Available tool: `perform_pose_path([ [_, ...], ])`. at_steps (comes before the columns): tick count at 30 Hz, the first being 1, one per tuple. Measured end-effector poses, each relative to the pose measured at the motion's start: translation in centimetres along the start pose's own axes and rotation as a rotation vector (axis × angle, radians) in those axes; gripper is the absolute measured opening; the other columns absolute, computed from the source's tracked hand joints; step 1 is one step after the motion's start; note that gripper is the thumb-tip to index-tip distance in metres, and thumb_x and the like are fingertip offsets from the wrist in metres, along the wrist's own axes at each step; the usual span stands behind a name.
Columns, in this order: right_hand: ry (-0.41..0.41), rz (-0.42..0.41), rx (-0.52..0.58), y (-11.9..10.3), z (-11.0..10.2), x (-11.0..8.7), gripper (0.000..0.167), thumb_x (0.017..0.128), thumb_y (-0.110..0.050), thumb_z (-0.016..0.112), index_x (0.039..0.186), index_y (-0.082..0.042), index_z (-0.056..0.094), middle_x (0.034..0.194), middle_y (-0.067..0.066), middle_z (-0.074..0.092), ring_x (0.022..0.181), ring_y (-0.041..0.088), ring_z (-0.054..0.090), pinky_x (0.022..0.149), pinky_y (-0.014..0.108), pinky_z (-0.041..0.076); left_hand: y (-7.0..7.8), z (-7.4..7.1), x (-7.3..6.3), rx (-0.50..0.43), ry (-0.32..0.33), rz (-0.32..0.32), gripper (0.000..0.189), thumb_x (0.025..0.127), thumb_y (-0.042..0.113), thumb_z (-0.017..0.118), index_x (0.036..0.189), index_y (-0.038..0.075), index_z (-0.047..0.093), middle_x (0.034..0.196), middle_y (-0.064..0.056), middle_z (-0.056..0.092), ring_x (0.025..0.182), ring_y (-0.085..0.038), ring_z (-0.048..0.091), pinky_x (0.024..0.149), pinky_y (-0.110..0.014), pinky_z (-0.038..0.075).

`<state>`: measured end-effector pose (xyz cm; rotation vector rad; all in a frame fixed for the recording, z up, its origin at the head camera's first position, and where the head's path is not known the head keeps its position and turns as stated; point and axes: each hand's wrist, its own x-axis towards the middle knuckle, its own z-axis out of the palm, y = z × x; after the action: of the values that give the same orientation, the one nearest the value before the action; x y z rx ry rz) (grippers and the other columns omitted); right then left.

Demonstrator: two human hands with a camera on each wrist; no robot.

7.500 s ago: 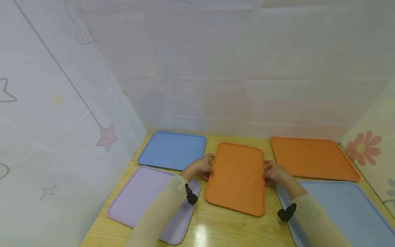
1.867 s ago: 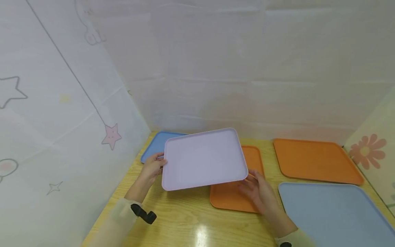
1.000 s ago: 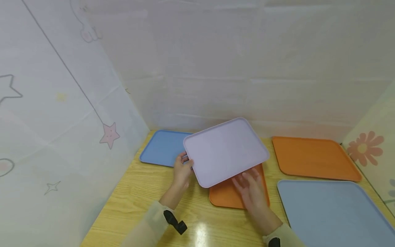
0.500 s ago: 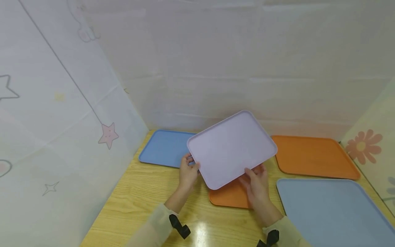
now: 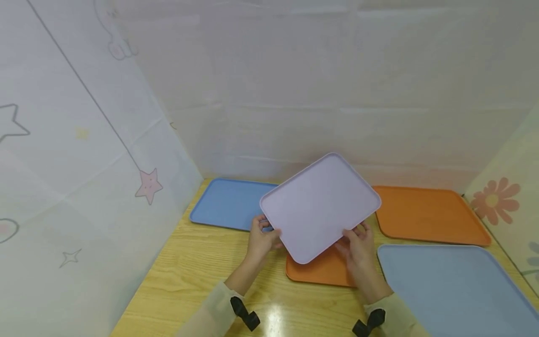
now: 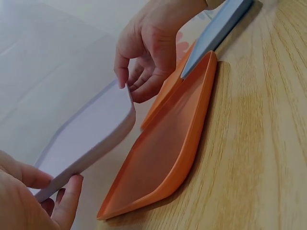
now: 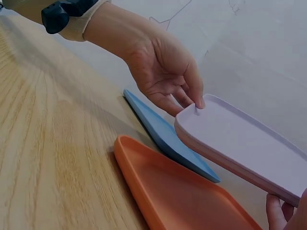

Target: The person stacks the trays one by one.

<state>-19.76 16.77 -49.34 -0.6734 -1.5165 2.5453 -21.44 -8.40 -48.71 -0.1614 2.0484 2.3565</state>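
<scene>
A lilac tray [image 5: 321, 208] is held up, turned at an angle, over the smaller orange tray [image 5: 318, 267], whose far part it hides in the head view. My left hand [image 5: 261, 243] pinches its left edge, thumb on top and fingers beneath. On the near right edge my right hand [image 5: 358, 248] grips it the same way. The left wrist view has the lilac tray [image 6: 91, 132] apart from and above the orange tray [image 6: 165, 146]. Both hands also show in the right wrist view, with the lilac tray [image 7: 244, 143] between them.
A blue tray [image 5: 229, 203] lies at the back left, partly behind the lilac one. At the back right is a larger orange tray [image 5: 431, 215], with a grey-blue tray [image 5: 455, 285] in front of it. Printed cloth walls [image 5: 269, 93] enclose the wooden table [image 5: 185, 281].
The lilac tray has left its place on the table's left and come over the smaller orange tray, turning as it moved. My right hand, loose beneath it a second ago, now grips its edge.
</scene>
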Motion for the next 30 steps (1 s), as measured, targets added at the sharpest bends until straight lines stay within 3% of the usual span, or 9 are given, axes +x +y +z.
perform_pose_path([
  [8, -0.079, 0.037, -0.039, -1.6, -1.9, 1.2, 0.066, 0.097, 0.001, 0.055, 0.151, -0.021, 0.027, 0.115, -0.001, 0.048, 0.083, 0.01, 0.062, 0.067, 0.033, 0.06, 0.7, -1.6, 0.4, 0.018, -0.037, -0.045, 0.052, 0.097, 0.012, 0.062, 0.139, 0.0, 0.034, 0.126, -0.02, 0.042, 0.092, -0.029, 0.067, 0.079, -0.051, 0.061],
  [13, -0.179, 0.107, -0.123, -2.7, -3.5, 1.9, 0.064, 0.098, -0.001, 0.056, 0.151, -0.023, 0.028, 0.101, -0.006, 0.056, 0.081, 0.012, 0.063, 0.069, 0.032, 0.059, 1.5, -3.2, 1.5, 0.107, -0.081, -0.055, 0.049, 0.099, 0.023, 0.061, 0.139, 0.003, 0.041, 0.125, -0.02, 0.042, 0.097, -0.031, 0.062, 0.077, -0.051, 0.062],
  [20, -0.325, 0.147, -0.206, -3.5, -5.2, 2.6, 0.077, 0.098, 0.0, 0.053, 0.161, -0.015, 0.011, 0.105, -0.003, 0.055, 0.085, 0.018, 0.065, 0.074, 0.032, 0.06, 2.5, -4.0, 2.7, 0.215, -0.219, -0.118, 0.051, 0.099, 0.033, 0.063, 0.141, 0.008, 0.048, 0.137, -0.02, 0.051, 0.105, -0.035, 0.064, 0.076, -0.044, 0.061],
  [26, -0.458, 0.171, -0.313, -4.3, -6.6, 3.6, 0.075, 0.098, 0.0, 0.054, 0.159, -0.012, 0.013, 0.108, -0.003, 0.059, 0.093, 0.02, 0.063, 0.079, 0.035, 0.06, 2.3, -4.4, 4.3, 0.223, -0.374, -0.197, 0.057, 0.099, 0.036, 0.063, 0.147, 0.01, 0.047, 0.148, -0.022, 0.048, 0.123, -0.045, 0.057, 0.092, -0.056, 0.056],
  [30, -0.514, 0.18, -0.394, -4.6, -7.0, 4.2, 0.08, 0.097, -0.001, 0.059, 0.161, -0.009, 0.011, 0.113, 0.0, 0.06, 0.097, 0.022, 0.063, 0.083, 0.038, 0.06, 1.7, -4.4, 5.1, 0.207, -0.459, -0.254, 0.064, 0.099, 0.031, 0.064, 0.154, 0.009, 0.04, 0.142, -0.026, 0.052, 0.117, -0.042, 0.061, 0.09, -0.056, 0.057],
])
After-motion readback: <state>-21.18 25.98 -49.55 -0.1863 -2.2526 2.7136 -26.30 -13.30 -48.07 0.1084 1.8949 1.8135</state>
